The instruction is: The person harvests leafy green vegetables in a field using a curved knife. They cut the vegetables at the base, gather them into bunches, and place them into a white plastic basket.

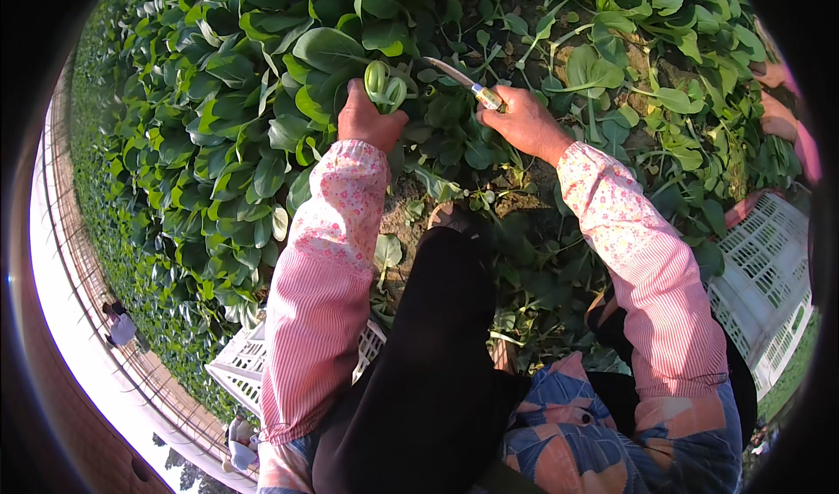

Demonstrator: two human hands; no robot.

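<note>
My left hand (371,119) is closed around a leafy green with pale green stalks (387,86), whose stalk ends point up towards me. To its right, my right hand (524,119) grips the patterned handle of a knife (459,75). The slightly curved blade points up and left, apart from the held plant. Dense leafy greens (229,120) stand around and left of my left hand. Beneath and beside the knife lie loose leaves and low plants on soil.
White plastic crates stand at the lower left (239,363) and right (763,284). Another person's hands (777,101) are among greens at the far right. My shoe (452,217) rests on soil between the plants. People are far off at the lower left.
</note>
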